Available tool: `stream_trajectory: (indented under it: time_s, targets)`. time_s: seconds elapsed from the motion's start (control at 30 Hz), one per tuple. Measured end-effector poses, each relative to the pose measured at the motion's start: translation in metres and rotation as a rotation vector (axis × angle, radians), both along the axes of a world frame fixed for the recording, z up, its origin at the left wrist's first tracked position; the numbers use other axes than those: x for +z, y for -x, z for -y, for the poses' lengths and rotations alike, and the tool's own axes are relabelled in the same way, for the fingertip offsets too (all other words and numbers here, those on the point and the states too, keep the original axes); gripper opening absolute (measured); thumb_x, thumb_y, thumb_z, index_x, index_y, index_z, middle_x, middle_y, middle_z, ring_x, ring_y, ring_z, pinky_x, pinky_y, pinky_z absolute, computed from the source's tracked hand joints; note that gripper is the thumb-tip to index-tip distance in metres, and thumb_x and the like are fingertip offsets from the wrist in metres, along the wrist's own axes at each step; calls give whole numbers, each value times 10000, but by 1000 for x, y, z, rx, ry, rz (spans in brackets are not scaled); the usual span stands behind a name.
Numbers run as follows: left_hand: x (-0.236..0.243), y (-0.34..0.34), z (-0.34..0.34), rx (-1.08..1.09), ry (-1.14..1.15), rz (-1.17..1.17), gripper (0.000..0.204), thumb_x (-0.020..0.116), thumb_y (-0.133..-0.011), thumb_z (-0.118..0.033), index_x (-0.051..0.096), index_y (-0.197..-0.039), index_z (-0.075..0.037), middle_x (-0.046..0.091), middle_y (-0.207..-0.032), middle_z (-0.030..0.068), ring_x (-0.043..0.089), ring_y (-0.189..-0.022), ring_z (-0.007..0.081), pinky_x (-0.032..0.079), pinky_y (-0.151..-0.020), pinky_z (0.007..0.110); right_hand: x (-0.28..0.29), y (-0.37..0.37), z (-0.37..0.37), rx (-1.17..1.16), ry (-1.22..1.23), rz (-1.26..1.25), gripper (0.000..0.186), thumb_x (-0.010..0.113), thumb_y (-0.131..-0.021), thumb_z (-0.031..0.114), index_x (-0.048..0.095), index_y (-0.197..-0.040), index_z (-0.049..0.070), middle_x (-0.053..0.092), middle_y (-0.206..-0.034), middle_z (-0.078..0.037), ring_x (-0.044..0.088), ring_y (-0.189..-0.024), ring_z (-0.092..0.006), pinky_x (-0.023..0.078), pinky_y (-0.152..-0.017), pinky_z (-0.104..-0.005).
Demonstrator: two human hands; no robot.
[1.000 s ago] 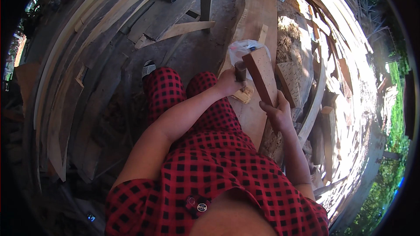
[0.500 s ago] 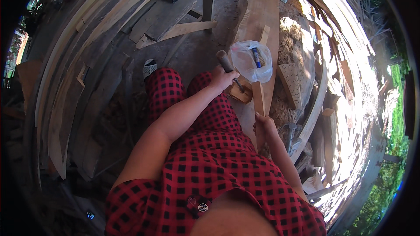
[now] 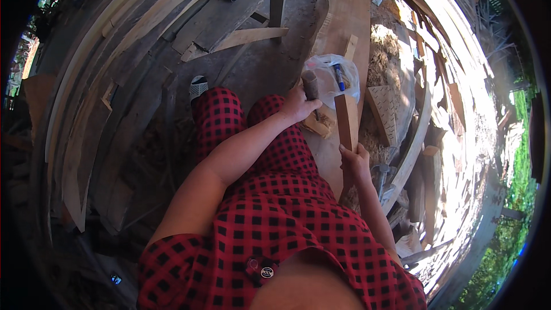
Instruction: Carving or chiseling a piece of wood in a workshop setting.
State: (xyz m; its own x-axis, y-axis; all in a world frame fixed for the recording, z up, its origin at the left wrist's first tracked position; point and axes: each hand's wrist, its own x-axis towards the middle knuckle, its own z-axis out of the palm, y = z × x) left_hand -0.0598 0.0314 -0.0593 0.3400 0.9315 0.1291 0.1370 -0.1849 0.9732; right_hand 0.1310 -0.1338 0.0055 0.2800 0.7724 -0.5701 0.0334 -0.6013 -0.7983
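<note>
My left hand (image 3: 301, 105) is closed around a chisel (image 3: 310, 85) with a thick, dark handle. Its thin shaft points down to a small wood block (image 3: 321, 127) with a hollowed, rough top; whether the tip touches is hard to tell. In my right hand (image 3: 356, 163), a squared length of wood (image 3: 347, 121) is gripped by its lower end, its upper end raised beside the chisel. Just beyond both hands lies a clear plastic bag (image 3: 325, 64) with a blue marker (image 3: 339, 77) in or on it. A long wide plank (image 3: 347, 14) lies under these things.
Stacked boards (image 3: 115, 40) curve along the left side. On the right are a rough log (image 3: 385, 51), a wedge-shaped offcut (image 3: 382, 112), a metal hammer-like tool (image 3: 382, 173) and piled sunlit slabs (image 3: 453, 103). A pale wood strip (image 3: 249, 37) lies on the floor ahead.
The squared wood in my right hand has been lifted off the plank and stands tilted up nearer the chisel. My left hand and the chisel have shifted slightly right, the chisel now more upright.
</note>
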Motion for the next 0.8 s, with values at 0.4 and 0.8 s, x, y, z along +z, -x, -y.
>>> stream_trajectory:
  time_s: [0.4,0.8]
  targets:
    - [5,-10,2,124,-500,5,296,712,-733,-186,612,-949,-10,668,-875,150,653,-884,322,500,-796,401,127,26,-54,704,-319,790,717,769,-698,316,469,-1257,-18,645,-913,-257,639,-896,-387,485,-780,-422]
    - [5,-4,9,-135,16,-97,330,725,-698,-179,605,-966,-26,661,-923,183,644,-903,343,502,-798,412,146,24,-59,634,-286,673,712,760,-695,299,472,-1264,-19,644,-933,-259,644,-903,-391,483,-794,-409]
